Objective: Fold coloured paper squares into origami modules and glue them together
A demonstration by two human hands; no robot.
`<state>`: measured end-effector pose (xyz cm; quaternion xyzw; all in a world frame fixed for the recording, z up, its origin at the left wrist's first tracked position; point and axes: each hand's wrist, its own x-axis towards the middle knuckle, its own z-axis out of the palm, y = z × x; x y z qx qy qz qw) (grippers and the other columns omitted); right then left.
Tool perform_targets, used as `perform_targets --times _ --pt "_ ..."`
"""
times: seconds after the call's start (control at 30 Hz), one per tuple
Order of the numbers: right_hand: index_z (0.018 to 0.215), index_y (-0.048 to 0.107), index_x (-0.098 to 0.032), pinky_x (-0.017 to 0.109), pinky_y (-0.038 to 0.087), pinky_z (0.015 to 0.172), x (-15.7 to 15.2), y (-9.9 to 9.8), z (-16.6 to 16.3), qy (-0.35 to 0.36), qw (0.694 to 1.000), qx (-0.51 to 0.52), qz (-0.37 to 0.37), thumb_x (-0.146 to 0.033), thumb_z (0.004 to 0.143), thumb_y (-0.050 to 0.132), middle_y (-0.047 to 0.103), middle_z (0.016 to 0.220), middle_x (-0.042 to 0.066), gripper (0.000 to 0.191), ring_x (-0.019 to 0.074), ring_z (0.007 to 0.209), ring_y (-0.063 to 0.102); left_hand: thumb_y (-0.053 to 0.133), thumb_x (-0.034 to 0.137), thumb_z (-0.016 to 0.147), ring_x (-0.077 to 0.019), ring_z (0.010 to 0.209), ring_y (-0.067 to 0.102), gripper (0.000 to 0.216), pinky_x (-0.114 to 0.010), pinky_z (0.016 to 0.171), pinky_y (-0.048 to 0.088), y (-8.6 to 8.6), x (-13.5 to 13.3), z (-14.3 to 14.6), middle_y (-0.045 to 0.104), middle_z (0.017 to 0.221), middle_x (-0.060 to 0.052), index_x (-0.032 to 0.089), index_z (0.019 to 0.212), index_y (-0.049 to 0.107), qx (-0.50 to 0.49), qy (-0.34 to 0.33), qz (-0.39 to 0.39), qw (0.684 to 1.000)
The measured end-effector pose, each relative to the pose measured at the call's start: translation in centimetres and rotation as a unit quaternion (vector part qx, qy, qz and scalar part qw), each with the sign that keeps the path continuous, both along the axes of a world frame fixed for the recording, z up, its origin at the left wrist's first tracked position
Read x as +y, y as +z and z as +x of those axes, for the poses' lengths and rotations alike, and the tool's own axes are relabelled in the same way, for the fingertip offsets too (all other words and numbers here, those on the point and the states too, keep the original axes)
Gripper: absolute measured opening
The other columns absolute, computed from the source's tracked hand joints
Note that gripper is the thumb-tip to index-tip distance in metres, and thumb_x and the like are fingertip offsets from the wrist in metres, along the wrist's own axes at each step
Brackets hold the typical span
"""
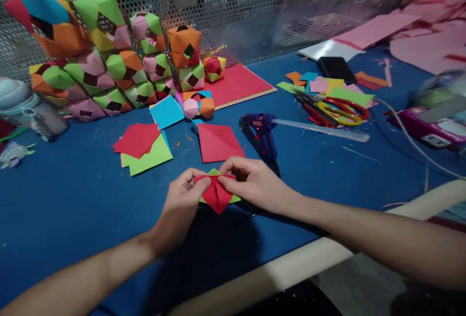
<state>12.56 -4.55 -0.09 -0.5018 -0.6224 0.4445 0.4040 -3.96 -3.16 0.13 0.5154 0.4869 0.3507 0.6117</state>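
Note:
Between my two hands is a folded piece of origami paper [218,196], red in front with green edges showing above and at the sides. My left hand [184,199] pinches its left corner between thumb and fingers. On the right side, my right hand [251,182] grips it the same way, thumb pressed on the red face. Just beyond lies a red paper square [220,143] with a crease across it. Red and green paper sheets [151,160] are piled to the left. A blue hot glue gun [264,134] with a clear glue stick rests near my right hand.
Stacked folded paper balls [120,68] lean along the perforated metal panel [240,20]. Scissors [338,111], paper scraps and a black phone [338,70] lie at right, near a purple object [433,124] and a white cable. A tumbler [34,107] stands at left.

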Motion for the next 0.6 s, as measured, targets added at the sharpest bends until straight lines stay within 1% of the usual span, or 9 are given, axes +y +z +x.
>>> perform_targets --times 0.07,0.13,0.23,0.33,0.43,0.53,0.6 --pt "0.079 0.055 -0.017 0.02 0.035 0.05 -0.07 -0.07 -0.02 0.002 1.0 0.015 0.011 -0.02 0.076 0.055 0.049 0.066 -0.004 0.005 0.0076 0.056 0.041 0.059 0.029 0.079 -0.0092 0.061 0.05 0.013 -0.02 0.058 0.038 -0.12 0.02 -0.09 0.058 0.068 0.002 0.017 0.074 0.059 -0.006 -0.005 -0.004 1.0" --pt "0.082 0.055 -0.017 0.021 0.036 0.052 -0.13 -0.09 -0.01 0.005 1.0 0.013 0.025 -0.018 0.076 0.054 0.053 0.07 -0.003 0.006 0.0081 0.058 0.044 0.059 0.03 0.079 -0.0096 0.06 0.05 0.014 -0.02 0.058 0.038 -0.22 0.05 -0.19 0.058 0.067 0.002 0.017 0.074 0.059 -0.012 -0.013 -0.014 1.0" --pt "0.08 0.057 -0.017 0.021 0.038 0.055 -0.21 0.02 0.05 0.012 0.998 -0.02 0.05 -0.014 0.077 0.051 0.057 0.071 -0.002 0.007 0.0087 0.061 0.048 0.058 0.031 0.08 -0.0102 0.06 0.051 0.014 -0.021 0.058 0.038 -0.25 0.1 -0.3 0.058 0.068 0.001 0.018 0.076 0.059 -0.01 -0.02 -0.018 1.0" --pt "0.079 0.058 -0.017 0.022 0.039 0.06 -0.2 0.16 0.16 0.017 0.995 -0.043 0.091 -0.011 0.078 0.05 0.059 0.072 -0.002 0.01 0.0093 0.065 0.051 0.058 0.03 0.079 -0.0101 0.062 0.05 0.014 -0.02 0.059 0.039 -0.18 0.12 -0.28 0.058 0.069 0.001 0.017 0.075 0.059 -0.006 -0.018 -0.006 1.0" --pt "0.076 0.058 -0.017 0.024 0.041 0.064 -0.1 0.26 0.28 0.022 0.991 -0.054 0.124 -0.015 0.081 0.05 0.059 0.074 0.0 0.009 0.0103 0.068 0.053 0.058 0.03 0.08 -0.0095 0.063 0.049 0.014 -0.02 0.06 0.038 -0.08 0.1 -0.21 0.058 0.069 0.002 0.017 0.076 0.059 0.002 -0.022 0.0 1.0" --pt "0.072 0.056 -0.017 0.024 0.042 0.063 -0.01 0.32 0.27 0.018 0.994 -0.034 0.101 -0.022 0.084 0.05 0.059 0.071 0.001 0.015 0.011 0.067 0.053 0.058 0.031 0.08 -0.0089 0.062 0.048 0.016 -0.02 0.059 0.037 0.02 0.08 -0.15 0.058 0.068 0.002 0.016 0.077 0.06 0.023 -0.028 0.003 0.999" --pt "0.072 0.056 -0.016 0.023 0.042 0.059 0.0 0.31 0.17 0.008 0.997 -0.017 0.075 -0.022 0.082 0.053 0.057 0.068 0.0 0.012 0.0104 0.064 0.052 0.058 0.032 0.08 -0.0088 0.063 0.049 0.017 -0.02 0.059 0.037 0.05 0.07 -0.15 0.058 0.069 0.002 0.016 0.077 0.06 0.033 -0.031 0.006 0.999"
